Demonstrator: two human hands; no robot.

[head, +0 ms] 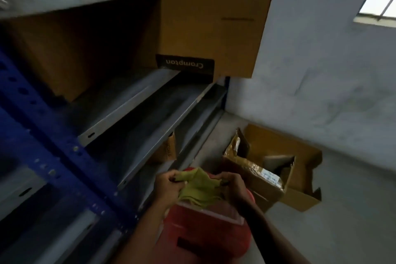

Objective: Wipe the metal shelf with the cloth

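Observation:
A yellow-green cloth (200,188) hangs bunched between my two hands, low in the middle of the view. My left hand (168,186) pinches its left edge and my right hand (234,184) pinches its right edge. Both hands are held in front of the rack, apart from it. The grey metal shelf (132,100) runs from lower left to upper right, on a rack with blue perforated uprights (42,126). More grey shelf levels lie above and below it.
A Crompton cardboard box (212,30) stands on the shelf's far end, another box (49,53) to its left. A red bucket-like container (205,233) is under my hands. Opened cardboard boxes (272,167) lie on the concrete floor by the wall.

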